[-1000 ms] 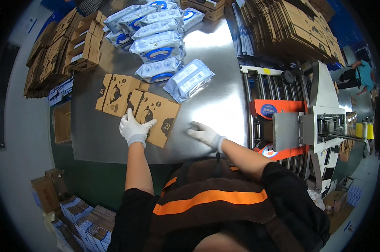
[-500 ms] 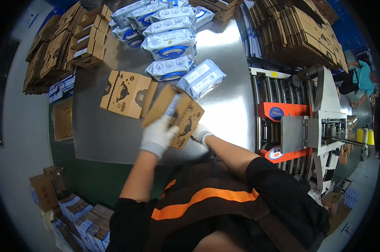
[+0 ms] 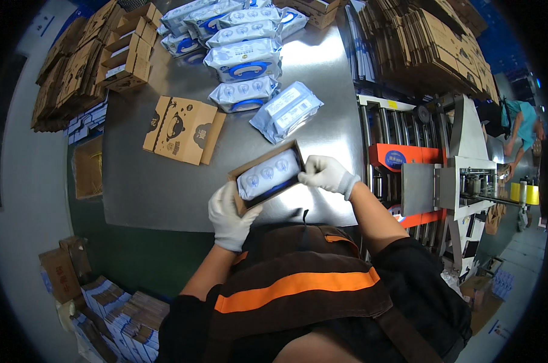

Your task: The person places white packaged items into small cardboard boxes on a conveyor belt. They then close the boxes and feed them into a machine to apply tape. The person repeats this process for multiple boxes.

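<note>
Near the front of the metal table (image 3: 165, 202), an open-topped brown cardboard box (image 3: 293, 145) is tilted toward me. A white and blue pack of wipes (image 3: 268, 175) lies inside it. My left hand (image 3: 228, 221), in a white glove, grips the box's left end between thumb and fingers. Gloved in white too, my right hand (image 3: 327, 174) has its fingers closed at the box's right end. Beyond the box lies a single wipes pack (image 3: 287, 110), printed back up. A flattened printed carton (image 3: 180, 130) rests to the left.
Several wipes packs (image 3: 243, 60) are heaped at the far middle. Open boxes (image 3: 128, 63) and folded cartons stand far left; stacked flat cartons (image 3: 437, 51) stand far right. A roller conveyor machine with orange parts (image 3: 407, 157) borders the table's right side. A person (image 3: 519, 130) is further right.
The box has turned so its open top and the pack inside face me. My right hand has come from beneath it to its right end; my left hand has shifted to the left end.
</note>
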Demonstrator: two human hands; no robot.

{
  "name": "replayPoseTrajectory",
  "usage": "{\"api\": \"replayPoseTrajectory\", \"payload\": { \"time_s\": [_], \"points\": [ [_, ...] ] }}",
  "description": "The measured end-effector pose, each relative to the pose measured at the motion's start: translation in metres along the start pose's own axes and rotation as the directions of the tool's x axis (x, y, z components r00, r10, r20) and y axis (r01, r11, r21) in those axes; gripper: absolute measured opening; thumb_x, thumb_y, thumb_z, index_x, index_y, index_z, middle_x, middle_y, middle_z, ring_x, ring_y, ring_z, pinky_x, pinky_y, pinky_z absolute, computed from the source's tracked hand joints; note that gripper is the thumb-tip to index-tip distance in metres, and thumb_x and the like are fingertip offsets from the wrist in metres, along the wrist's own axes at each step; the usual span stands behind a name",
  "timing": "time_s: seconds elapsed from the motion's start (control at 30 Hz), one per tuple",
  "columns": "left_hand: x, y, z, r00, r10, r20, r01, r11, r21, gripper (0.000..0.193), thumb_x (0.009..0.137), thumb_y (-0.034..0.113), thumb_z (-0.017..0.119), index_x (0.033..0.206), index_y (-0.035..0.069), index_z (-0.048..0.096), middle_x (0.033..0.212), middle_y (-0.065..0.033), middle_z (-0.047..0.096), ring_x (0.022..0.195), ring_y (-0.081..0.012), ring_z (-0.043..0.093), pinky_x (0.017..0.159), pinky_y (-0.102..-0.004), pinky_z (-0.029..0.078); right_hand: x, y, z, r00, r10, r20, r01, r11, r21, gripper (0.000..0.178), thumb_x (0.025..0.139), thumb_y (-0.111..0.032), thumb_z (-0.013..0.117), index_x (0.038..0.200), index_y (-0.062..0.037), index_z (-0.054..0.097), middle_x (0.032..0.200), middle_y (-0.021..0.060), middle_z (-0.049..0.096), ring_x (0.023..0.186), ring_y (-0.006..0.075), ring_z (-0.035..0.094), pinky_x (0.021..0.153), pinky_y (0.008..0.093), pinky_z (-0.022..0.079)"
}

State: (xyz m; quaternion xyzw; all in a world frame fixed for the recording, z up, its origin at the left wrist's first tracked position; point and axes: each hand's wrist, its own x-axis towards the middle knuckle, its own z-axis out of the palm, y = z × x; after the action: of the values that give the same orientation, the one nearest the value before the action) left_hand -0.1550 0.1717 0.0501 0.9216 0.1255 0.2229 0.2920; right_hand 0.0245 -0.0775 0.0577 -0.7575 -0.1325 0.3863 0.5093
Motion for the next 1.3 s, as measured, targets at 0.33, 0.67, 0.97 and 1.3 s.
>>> {"api": "replayPoseTrajectory", "payload": {
  "time_s": [0.33,0.67,0.97,1.3],
  "points": [
    [0.038,-0.014,0.019,0.827,0.245,0.505,-0.123,0.957,-0.262,0.034,0.095,0.038,0.066,0.104,0.006,0.074,0.108,-0.0162,0.071,0.108,-0.038,0.064,0.099,-0.0471,0.05,0.056,-0.047,0.052,0.952,0.102,0.287,0.197,0.514,-0.835,0.056,0.103,-0.049,0.038,0.1,-0.0095,0.078,0.1,0.0163,0.075,0.097,0.0374,0.071,0.094,0.0458,0.053],
    [0.016,-0.006,0.095,0.891,-0.439,-0.117,0.376,0.856,-0.354,0.081,0.064,0.016,0.096,0.131,0.003,0.05,0.127,-0.0116,0.046,0.12,-0.0277,0.051,0.11,-0.0419,0.043,0.12,-0.091,0.041,0.991,-0.062,0.116,0.129,0.643,-0.755,0.045,0.102,-0.039,0.045,0.109,-0.0064,0.075,0.112,0.0174,0.074,0.104,0.0369,0.07,0.09,0.0441,0.054],
    [0.002,0.032,0.125,0.777,-0.473,0.415,0.627,0.63,-0.457,0.083,0.092,0.033,0.077,0.156,0.004,0.033,0.142,-0.0214,0.052,0.134,-0.0314,0.051,0.113,-0.0398,0.041,-0.001,0.047,0.049,0.833,-0.501,-0.234,0.066,0.511,-0.857,0.054,0.1,-0.033,0.049,0.145,-0.0048,0.05,0.143,0.0179,0.052,0.141,0.0369,0.042,0.121,0.054,0.023],
    [-0.021,0.172,0.211,0.685,-0.369,0.628,0.628,0.736,-0.253,0.074,0.095,0.026,0.073,0.153,0.003,0.035,0.153,-0.0227,0.04,0.138,-0.0342,0.046,0.116,-0.0425,0.039,-0.116,0.1,-0.065,0.807,-0.408,-0.427,-0.101,0.616,-0.781,0.048,0.091,-0.025,0.058,0.133,-0.0039,0.056,0.13,0.016,0.059,0.131,0.0346,0.048,0.118,0.0517,0.028]
  ]
}}
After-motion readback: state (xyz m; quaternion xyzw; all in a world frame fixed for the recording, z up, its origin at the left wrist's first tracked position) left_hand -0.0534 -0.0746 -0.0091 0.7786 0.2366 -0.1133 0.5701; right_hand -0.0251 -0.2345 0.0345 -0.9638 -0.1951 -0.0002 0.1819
